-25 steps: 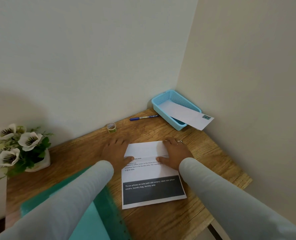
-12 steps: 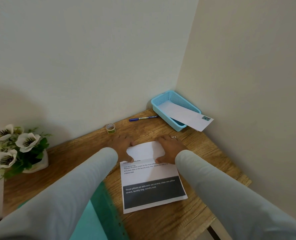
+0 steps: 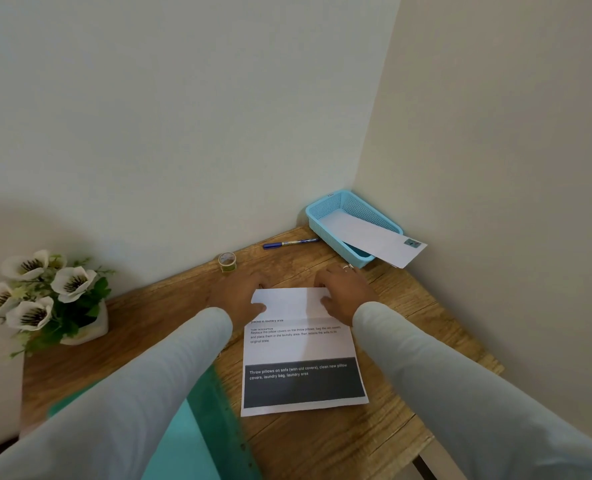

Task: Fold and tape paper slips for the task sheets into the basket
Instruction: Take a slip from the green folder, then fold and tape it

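Both hands press down the folded top flap of the task sheet point(image 3: 301, 344) on the wooden table point(image 3: 339, 441).

The left hand point(image 3: 241, 297) and right hand point(image 3: 345, 294) lie flat at the flap's two far corners, fingers extended and thumbs on the white paper, gripping nothing (a ring shows on the right hand). The sheet lies between the forearms; beyond it stand a tape roll point(image 3: 227, 262), a pen point(image 3: 289, 243) and the blue basket point(image 3: 325, 226), where a folded slip point(image 3: 374, 239) overhangs the rim.
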`<state>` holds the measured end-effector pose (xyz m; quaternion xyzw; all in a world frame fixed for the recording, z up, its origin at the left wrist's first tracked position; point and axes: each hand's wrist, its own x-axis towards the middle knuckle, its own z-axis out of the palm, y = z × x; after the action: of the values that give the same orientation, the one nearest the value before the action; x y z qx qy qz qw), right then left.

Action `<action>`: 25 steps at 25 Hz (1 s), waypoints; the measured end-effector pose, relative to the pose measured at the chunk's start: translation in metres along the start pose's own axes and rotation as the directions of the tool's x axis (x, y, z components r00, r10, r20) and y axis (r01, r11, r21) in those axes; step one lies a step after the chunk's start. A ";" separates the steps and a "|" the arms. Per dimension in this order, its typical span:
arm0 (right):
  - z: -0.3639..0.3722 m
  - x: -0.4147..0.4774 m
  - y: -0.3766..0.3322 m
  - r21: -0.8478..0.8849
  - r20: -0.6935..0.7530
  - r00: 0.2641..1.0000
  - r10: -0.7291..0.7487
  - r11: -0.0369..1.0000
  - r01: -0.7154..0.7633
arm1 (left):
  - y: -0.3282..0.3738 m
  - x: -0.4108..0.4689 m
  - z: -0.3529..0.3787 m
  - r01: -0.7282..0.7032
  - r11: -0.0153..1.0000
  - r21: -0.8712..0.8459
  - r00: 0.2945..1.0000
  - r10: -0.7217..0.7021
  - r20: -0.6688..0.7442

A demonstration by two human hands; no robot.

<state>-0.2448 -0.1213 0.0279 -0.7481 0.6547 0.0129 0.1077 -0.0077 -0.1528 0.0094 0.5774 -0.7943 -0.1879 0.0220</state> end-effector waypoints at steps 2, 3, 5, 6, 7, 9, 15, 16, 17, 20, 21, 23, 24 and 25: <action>-0.006 -0.005 0.001 0.005 -0.064 0.998 -0.009 1.000 0.009 | 0.002 -0.004 -0.003 -0.019 1.000 0.003 0.999 0.019 -0.045; -0.008 -0.009 0.001 0.011 -0.091 0.996 -0.013 1.000 0.014 | 0.004 -0.006 -0.004 -0.032 0.999 0.002 0.998 0.032 -0.059; -0.010 -0.017 0.001 0.031 -0.126 0.992 -0.020 0.999 0.024 | 0.006 -0.013 -0.005 -0.074 0.997 0.006 0.994 0.074 -0.085; -0.009 -0.022 0.000 0.036 -0.137 0.990 -0.024 0.999 0.029 | 0.006 -0.018 -0.004 -0.097 0.995 0.010 0.990 0.098 -0.100; -0.006 -0.027 -0.001 0.036 -0.138 0.990 -0.026 0.999 0.031 | 0.006 -0.023 -0.002 -0.116 0.993 0.009 0.987 0.116 -0.109; 0.000 -0.035 -0.001 0.039 -0.119 0.993 -0.020 0.999 0.024 | 0.007 -0.033 0.005 -0.127 0.992 -0.002 0.986 0.126 -0.107; 0.023 -0.053 -0.003 0.051 0.009 1.000 -0.005 0.999 0.004 | 0.002 -0.052 0.035 -0.113 0.993 0.018 0.994 0.113 -0.011; 0.026 -0.056 -0.004 0.063 0.034 0.999 -0.003 0.998 0.001 | 0.001 -0.054 0.039 -0.117 0.993 0.025 0.993 0.117 0.011; 0.029 -0.059 -0.004 0.078 0.058 0.998 0.001 0.997 -0.005 | 0.000 -0.056 0.042 -0.117 0.992 0.035 0.993 0.117 0.028; 0.034 -0.062 -0.005 0.089 0.095 0.995 0.011 0.996 -0.020 | 0.004 -0.057 0.050 -0.105 0.992 0.076 0.994 0.103 0.028; 0.035 -0.063 -0.006 0.079 0.093 0.996 0.010 0.997 -0.018 | 0.006 -0.056 0.053 -0.100 0.991 0.091 0.995 0.099 0.012; 0.040 -0.063 -0.009 0.074 0.075 0.997 0.009 0.997 -0.014 | 0.012 -0.055 0.058 -0.098 0.986 0.133 0.995 0.101 -0.013; 0.044 -0.062 -0.011 0.078 0.058 0.998 0.009 0.997 -0.014 | 0.015 -0.054 0.060 -0.107 0.981 0.160 0.993 0.112 -0.023; 0.049 -0.060 -0.014 0.074 0.039 0.999 0.006 0.997 -0.009 | 0.018 -0.052 0.063 -0.119 0.977 0.178 0.992 0.126 -0.030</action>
<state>-0.2339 -0.0519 -0.0083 -0.7407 0.6553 0.0035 0.1481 -0.0229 -0.0824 -0.0337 0.5307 -0.8412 -0.1031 -0.0013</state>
